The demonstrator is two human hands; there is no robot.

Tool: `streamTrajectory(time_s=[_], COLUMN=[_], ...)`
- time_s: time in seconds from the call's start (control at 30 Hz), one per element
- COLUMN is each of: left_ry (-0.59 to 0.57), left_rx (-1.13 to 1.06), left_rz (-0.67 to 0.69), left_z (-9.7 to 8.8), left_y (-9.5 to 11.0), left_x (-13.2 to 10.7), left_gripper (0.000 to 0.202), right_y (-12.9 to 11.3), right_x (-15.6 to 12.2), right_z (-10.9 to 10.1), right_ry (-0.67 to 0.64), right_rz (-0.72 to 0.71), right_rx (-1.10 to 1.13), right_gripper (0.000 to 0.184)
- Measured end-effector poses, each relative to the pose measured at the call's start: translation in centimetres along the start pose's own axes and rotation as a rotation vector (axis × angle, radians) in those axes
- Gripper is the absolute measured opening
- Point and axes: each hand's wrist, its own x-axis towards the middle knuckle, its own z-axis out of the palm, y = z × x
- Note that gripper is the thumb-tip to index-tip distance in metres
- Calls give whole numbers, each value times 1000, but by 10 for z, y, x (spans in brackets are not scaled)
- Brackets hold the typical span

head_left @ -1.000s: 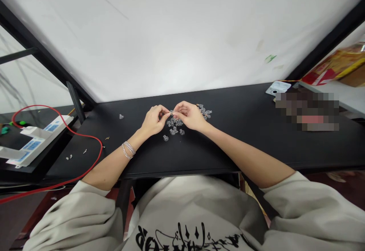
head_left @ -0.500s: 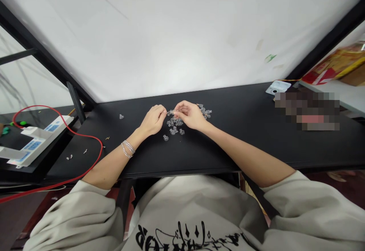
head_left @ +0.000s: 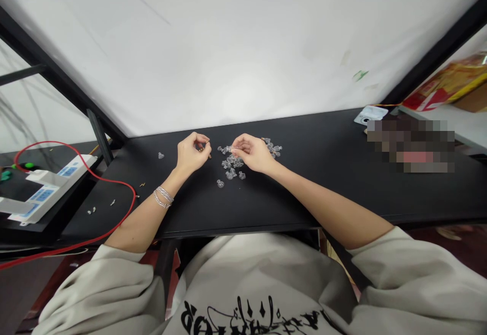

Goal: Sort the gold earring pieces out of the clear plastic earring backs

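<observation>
My left hand [head_left: 192,153] is held above the black tabletop with its fingers curled. Small gold-brown pieces [head_left: 201,149] show within its grip, too tiny to name. My right hand [head_left: 253,153] pinches a small clear bottle-like piece [head_left: 229,148] between thumb and fingers. Below and between the hands lies a loose cluster of similar clear pieces [head_left: 233,162]. One clear piece [head_left: 220,183] lies a little nearer to me. Another group [head_left: 277,148], some with brownish tips, sits just beyond my right hand, partly hidden by it.
A single clear piece [head_left: 161,156] lies left of my left hand. Small bits [head_left: 113,202] are scattered near a red cable [head_left: 133,205]. White power strips [head_left: 57,188] stand at the left. At the right back are a pale blue-white device [head_left: 371,115] and a blurred-out item [head_left: 413,147].
My left hand has moved left, away from my right hand, and its fingers have turned so that the gold-brown pieces show. The right hand has stayed almost in place.
</observation>
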Motion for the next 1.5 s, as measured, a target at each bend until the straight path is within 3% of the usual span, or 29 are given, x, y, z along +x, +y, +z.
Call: streamTrajectory(time_s=[0.13,0.73,1.0,1.33,1.5], left_ry=[44,-21,-147,-267,-303], left_rx=[-36,41,130,349,421], left_rz=[-17,11,-125,5,-20], left_z=[0,-3,-2,13,15], left_y=[-1,1,-4,-4,-5], left_x=[0,2,1,-3,-7], left_gripper=[4,15,15,6,7], right_y=[0,-2,-5,-7,-6], right_x=[0,-1,-1,-1,-1], right_z=[0,-1,0,0,0], right_ry=[-4,-7,-10,-2,-4], right_rz=[2,22,23,11,7], right_rx=[-11,-38,-43,-54,-54], right_gripper=[23,21,23,22,20])
